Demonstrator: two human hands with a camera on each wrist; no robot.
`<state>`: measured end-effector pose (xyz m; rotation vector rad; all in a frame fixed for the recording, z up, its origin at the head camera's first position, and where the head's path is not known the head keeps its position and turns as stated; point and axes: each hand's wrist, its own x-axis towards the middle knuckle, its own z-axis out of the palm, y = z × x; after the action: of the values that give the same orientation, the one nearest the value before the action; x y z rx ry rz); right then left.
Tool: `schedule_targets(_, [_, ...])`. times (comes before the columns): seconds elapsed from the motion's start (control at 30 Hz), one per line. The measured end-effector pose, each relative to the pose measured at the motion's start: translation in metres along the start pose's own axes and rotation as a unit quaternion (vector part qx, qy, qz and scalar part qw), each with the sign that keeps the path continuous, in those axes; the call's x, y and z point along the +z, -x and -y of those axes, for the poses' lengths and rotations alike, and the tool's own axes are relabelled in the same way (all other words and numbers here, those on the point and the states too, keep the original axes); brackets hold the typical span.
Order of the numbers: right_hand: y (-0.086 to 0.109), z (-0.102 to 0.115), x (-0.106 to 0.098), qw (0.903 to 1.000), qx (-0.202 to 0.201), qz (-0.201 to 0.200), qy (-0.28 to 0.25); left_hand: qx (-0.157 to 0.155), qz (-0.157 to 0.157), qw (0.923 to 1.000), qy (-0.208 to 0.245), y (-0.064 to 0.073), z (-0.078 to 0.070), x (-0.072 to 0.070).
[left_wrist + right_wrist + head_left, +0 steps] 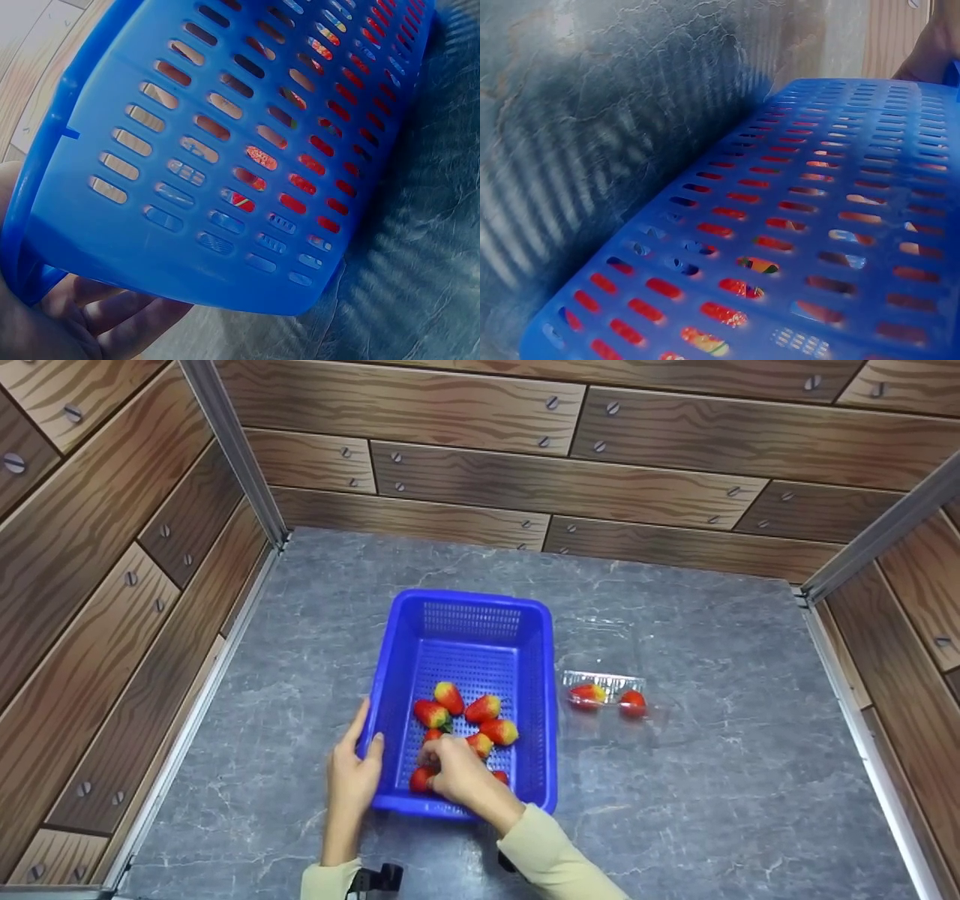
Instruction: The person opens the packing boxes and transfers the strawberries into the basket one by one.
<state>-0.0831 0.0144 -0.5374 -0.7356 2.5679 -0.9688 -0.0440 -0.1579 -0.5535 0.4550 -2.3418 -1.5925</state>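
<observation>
A blue plastic basket [465, 806] with slotted walls stands on the grey table. My left hand [354, 772] grips its left rim, thumb on the inner side and fingers outside; in the left wrist view, part of that hand [112, 319] shows at the rim. Inside the basket, my right hand [457, 769] reaches down over the near end with curled fingers and pinches a red strawberry [421, 780], partly hidden by the fingers. Several red and yellow strawberries [448, 699] lie around it on the basket floor. Through the slots of the basket wall [840, 112], red patches show in the right wrist view.
Right of the basket lies a clear plastic box [604, 681], lid folded back, with a strawberry [587, 696] and another red fruit [633, 703] in it. Wood-patterned walls [480, 457] enclose the table at the back and both sides.
</observation>
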Motion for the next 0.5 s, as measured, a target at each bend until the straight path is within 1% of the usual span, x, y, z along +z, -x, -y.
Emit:
schedule_targets(0.17, [0.0017,0.0001,-0.0009,1.0000,-0.002,-0.002,-0.002,0.005,0.001,1.0000,-0.001,-0.0002,0.0005,-0.0008])
schedule_targets(0.37, [0.0029,0.0012,-0.0009,0.9997,0.021,0.014,-0.006,0.000,0.003,1.0000,0.001,0.0001,0.0005,-0.0009])
schedule_targets(0.5, [0.0035,0.0023,-0.0015,0.9996,0.022,0.014,-0.009,-0.001,0.003,1.0000,0.001,0.0002,-0.0001,-0.0007])
